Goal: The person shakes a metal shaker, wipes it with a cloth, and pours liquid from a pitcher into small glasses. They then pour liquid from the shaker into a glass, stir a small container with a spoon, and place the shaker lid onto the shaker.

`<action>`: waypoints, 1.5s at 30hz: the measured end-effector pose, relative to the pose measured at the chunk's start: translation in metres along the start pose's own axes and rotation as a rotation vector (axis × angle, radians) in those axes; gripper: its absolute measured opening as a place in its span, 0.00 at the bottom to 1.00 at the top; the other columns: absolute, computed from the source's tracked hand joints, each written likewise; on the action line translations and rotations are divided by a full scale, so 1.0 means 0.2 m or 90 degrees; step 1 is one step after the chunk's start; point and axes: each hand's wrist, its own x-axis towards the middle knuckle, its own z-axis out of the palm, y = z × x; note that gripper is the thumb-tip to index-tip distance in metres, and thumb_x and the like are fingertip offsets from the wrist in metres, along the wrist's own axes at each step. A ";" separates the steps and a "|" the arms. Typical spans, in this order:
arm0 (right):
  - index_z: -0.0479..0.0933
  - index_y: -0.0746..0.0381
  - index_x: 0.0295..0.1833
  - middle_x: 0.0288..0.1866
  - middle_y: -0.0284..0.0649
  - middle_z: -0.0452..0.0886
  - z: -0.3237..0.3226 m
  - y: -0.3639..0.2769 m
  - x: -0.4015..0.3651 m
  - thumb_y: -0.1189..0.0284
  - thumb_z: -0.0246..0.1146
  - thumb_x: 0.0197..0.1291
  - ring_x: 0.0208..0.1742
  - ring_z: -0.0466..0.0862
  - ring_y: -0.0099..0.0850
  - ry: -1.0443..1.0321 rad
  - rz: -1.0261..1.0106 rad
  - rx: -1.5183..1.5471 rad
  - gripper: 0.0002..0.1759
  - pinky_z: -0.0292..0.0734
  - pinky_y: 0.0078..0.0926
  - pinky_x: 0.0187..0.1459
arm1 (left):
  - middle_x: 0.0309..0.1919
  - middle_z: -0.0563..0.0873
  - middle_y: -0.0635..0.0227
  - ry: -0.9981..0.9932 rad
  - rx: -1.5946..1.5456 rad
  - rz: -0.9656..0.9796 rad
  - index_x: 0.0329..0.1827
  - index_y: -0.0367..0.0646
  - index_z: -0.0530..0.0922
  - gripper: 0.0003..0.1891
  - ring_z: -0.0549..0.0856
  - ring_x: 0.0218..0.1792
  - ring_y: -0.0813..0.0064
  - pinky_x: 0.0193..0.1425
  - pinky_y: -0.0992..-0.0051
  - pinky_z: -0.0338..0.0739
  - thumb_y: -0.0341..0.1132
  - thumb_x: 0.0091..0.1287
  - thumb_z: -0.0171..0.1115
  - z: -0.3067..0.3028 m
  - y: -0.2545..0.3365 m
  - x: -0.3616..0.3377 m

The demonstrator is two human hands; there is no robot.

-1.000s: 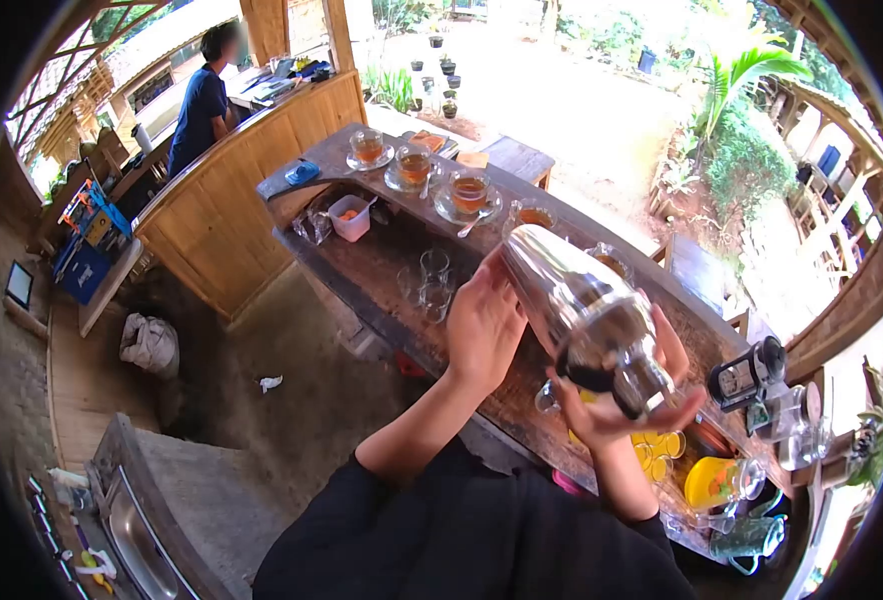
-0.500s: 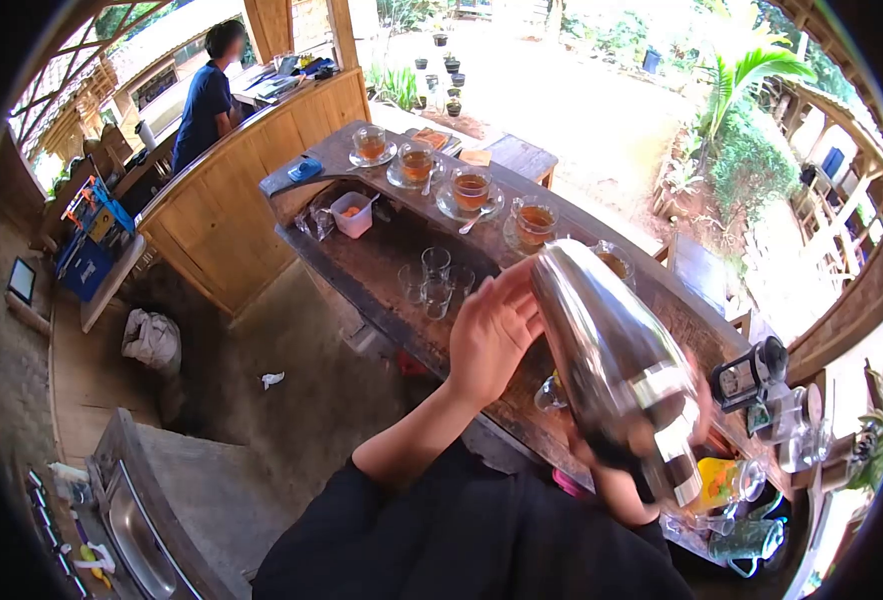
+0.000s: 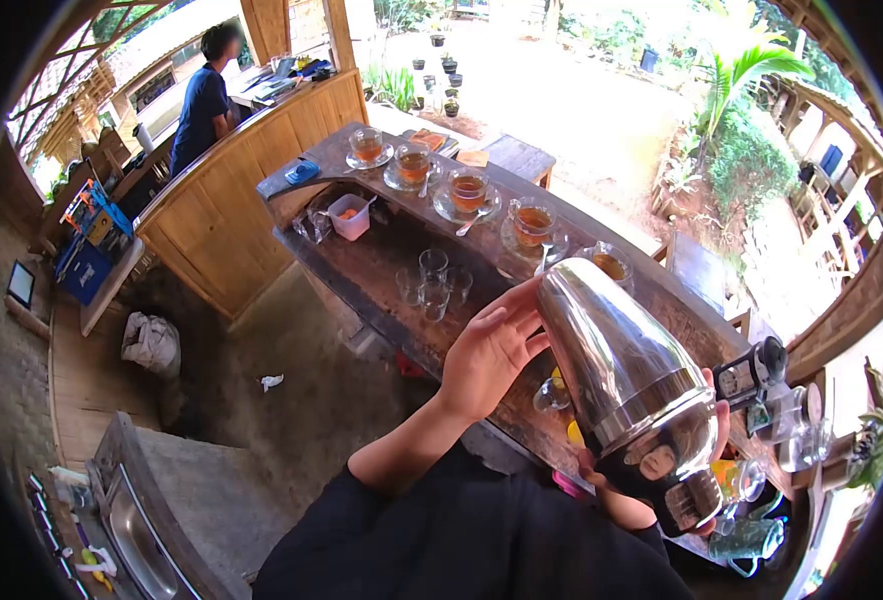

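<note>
Right hand (image 3: 604, 472): closed around the cap end of the steel shaker (image 3: 627, 375), fingers wrapping it from below. Left hand (image 3: 492, 350): open, fingers spread, palm flat against the shaker's upper end. Shaker is held tilted in the air above the wooden counter (image 3: 382, 265), cap end nearest. Beyond it, a cluster of empty glasses (image 3: 430, 280). Farther on, a row of tea cups (image 3: 470, 190) on saucers. Far left, a person in dark blue (image 3: 202, 100) at another counter.
</note>
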 end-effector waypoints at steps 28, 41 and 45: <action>0.48 0.72 0.73 0.69 0.64 0.64 0.07 -0.01 0.02 0.49 0.69 0.53 0.71 0.67 0.54 -0.145 0.103 0.081 0.56 0.61 0.49 0.72 | 0.75 0.66 0.59 0.078 -0.004 0.002 0.78 0.35 0.56 0.35 0.64 0.75 0.66 0.79 0.63 0.54 0.47 0.72 0.44 -0.10 -0.03 0.04; 0.44 0.68 0.76 0.72 0.51 0.56 0.02 -0.11 0.12 0.45 0.78 0.39 0.75 0.62 0.52 -0.314 0.157 -0.008 0.69 0.59 0.51 0.73 | 0.77 0.63 0.62 0.083 0.011 0.012 0.79 0.38 0.54 0.36 0.61 0.76 0.69 0.78 0.65 0.54 0.47 0.72 0.47 -0.09 -0.02 0.02; 0.39 0.73 0.75 0.73 0.59 0.53 0.04 -0.10 0.06 0.49 0.78 0.40 0.74 0.63 0.53 -0.206 0.171 0.107 0.71 0.58 0.51 0.73 | 0.77 0.63 0.64 0.102 0.011 -0.007 0.79 0.40 0.53 0.35 0.61 0.77 0.70 0.78 0.65 0.54 0.47 0.73 0.47 -0.06 -0.08 -0.01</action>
